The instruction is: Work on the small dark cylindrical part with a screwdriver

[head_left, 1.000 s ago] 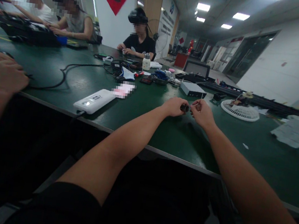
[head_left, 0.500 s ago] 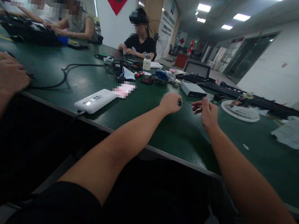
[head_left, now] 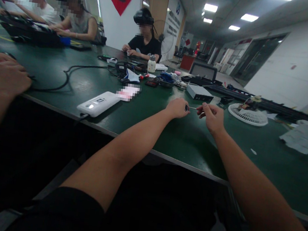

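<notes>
Above the green table, my left hand (head_left: 175,108) is closed round a small round dark part (head_left: 186,108) with a pale rim; most of it is hidden in the fist. Facing it from the right, my right hand (head_left: 213,117) pinches a thin metal rod (head_left: 193,108) between thumb and fingers. The rod points left at the round part, and its tip seems to touch it. What the right fingers cover of the rod cannot be made out. A grey metal box (head_left: 199,93) lies just beyond my hands.
A white power bank (head_left: 98,104) with a cable lies left on the green table (head_left: 140,129). To the right are a white fan grille (head_left: 248,115) and clear plastic bags (head_left: 302,134). Cables, a bottle (head_left: 151,64) and small parts fill the back. Another person's hands (head_left: 5,73) rest at left.
My left hand has shifted slightly right with the round part, narrowing the gap between the hands. My right fingers have curled a little differently on the rod.
</notes>
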The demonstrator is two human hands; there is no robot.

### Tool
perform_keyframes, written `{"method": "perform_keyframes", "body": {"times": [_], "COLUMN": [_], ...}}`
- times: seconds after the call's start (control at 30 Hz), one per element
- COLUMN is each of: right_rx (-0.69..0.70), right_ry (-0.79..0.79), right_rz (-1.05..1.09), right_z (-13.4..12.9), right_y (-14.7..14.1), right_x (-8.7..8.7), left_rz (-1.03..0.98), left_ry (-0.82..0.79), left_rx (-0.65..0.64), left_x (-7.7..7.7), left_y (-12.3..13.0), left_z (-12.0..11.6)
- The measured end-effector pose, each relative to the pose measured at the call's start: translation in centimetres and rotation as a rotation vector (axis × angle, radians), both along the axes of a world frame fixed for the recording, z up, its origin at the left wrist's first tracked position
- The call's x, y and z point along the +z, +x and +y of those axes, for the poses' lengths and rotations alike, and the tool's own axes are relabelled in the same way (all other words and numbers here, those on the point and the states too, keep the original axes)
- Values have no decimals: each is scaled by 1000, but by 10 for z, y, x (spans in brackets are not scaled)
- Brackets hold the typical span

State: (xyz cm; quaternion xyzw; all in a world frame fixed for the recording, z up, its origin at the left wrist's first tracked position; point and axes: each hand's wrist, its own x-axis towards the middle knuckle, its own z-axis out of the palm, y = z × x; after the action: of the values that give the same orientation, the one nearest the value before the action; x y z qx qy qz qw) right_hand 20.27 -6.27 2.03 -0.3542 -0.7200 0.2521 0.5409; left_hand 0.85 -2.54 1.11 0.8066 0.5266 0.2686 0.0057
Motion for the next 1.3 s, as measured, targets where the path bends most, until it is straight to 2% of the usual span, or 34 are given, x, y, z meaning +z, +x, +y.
{"method": "perform_keyframes", "body": {"times": [0.3, 0.83, 1.3], "right_rx": [16, 58, 9], "right_ry": [-30, -124, -99], "right_rz": [4, 81, 84], "right_z": [2, 2, 3], "right_y": [0, -2, -2], "right_x": [-1, 2, 1], "left_rz": [131, 152, 130], "left_ry": [27, 34, 25], "left_rx": [32, 17, 8], "left_x": [3, 3, 4], "left_y": [1, 1, 2], "left_z": [-6, -5, -8]}}
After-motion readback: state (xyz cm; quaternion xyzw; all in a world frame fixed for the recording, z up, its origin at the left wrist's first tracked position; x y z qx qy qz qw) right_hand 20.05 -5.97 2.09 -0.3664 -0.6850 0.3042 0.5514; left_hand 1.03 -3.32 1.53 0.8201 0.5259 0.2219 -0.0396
